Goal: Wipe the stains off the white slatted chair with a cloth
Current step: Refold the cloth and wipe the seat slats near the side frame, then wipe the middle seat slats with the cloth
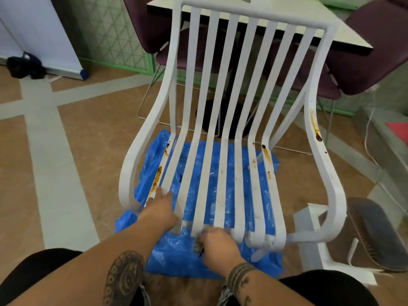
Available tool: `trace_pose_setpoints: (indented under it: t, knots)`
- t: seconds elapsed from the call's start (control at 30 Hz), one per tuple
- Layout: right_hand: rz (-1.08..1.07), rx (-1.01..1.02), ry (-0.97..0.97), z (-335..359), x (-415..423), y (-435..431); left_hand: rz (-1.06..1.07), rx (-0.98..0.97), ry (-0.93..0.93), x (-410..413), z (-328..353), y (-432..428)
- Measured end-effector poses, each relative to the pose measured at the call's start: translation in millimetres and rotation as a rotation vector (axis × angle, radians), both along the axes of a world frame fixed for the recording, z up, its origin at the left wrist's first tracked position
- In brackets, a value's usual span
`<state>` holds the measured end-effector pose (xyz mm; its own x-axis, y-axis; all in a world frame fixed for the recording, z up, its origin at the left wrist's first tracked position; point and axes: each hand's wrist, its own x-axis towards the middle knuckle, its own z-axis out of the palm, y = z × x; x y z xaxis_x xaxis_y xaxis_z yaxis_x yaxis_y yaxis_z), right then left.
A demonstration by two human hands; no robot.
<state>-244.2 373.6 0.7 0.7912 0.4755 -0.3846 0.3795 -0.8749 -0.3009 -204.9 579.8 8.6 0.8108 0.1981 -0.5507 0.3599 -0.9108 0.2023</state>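
The white slatted chair (234,111) stands in front of me, facing me. Brown and orange stains run along its left seat slat (157,178), a right seat slat (266,154) and the right armrest (316,129). My left hand (160,209) rests on the front of the left seat slats, fingers stretched forward. My right hand (217,244) is curled round a small, dirty grey cloth (198,246) at the front edge of the middle slats. Most of the cloth is hidden by the hand.
A blue plastic sheet (198,259) lies on the floor under the chair. Behind stand a white table (344,34) and purple chairs (371,54). A fan (377,235) and a white stand (318,237) are at the right. A dark bag (24,65) lies far left.
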Motion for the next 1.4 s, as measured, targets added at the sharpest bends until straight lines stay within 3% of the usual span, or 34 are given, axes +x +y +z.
trace_pose_setpoints:
  t: [0.13, 0.27, 0.37, 0.47, 0.53, 0.63, 0.77, 0.93, 1.27, 1.33, 1.4]
  knots:
    - [-0.051, 0.145, -0.006, 33, 13, -11, 0.021, -0.015, -0.029, 3, 11, -7]
    - [-0.366, 0.452, 0.059, 76, 39, -12, 0.029, -0.120, -0.164, 8, 42, -23]
    - [-0.608, 0.689, 0.109, 97, 56, -13, 0.247, -0.442, -0.257, 8, 74, -37]
    - [-0.767, 0.866, 0.127, 112, 63, -11, 0.476, -0.876, -0.178, 6, 105, -53]
    - [-0.782, 0.935, 0.147, 119, 63, -11, 0.502, -1.065, -0.143, 4, 120, -63]
    - [-0.774, 1.112, 0.327, 132, 55, -14, 0.507, -1.171, -0.203, -1, 129, -70]
    - [-0.810, 1.242, 0.568, 152, 44, -26, 0.571, -1.173, -0.263, -9, 133, -65]
    - [-0.934, 1.447, 0.656, 165, 39, -34, 0.712, -1.308, -0.269, -23, 146, -57]
    - [-1.032, 1.395, 0.494, 186, 22, -39, 0.791, -1.425, -0.300, -52, 157, -53]
    - [-1.022, 1.276, 0.474, 189, 21, -36, 0.822, -1.479, -0.362, -54, 162, -54]
    - [-0.939, 1.020, 0.406, 191, 19, -36, 0.843, -1.484, -0.435, -53, 169, -56]
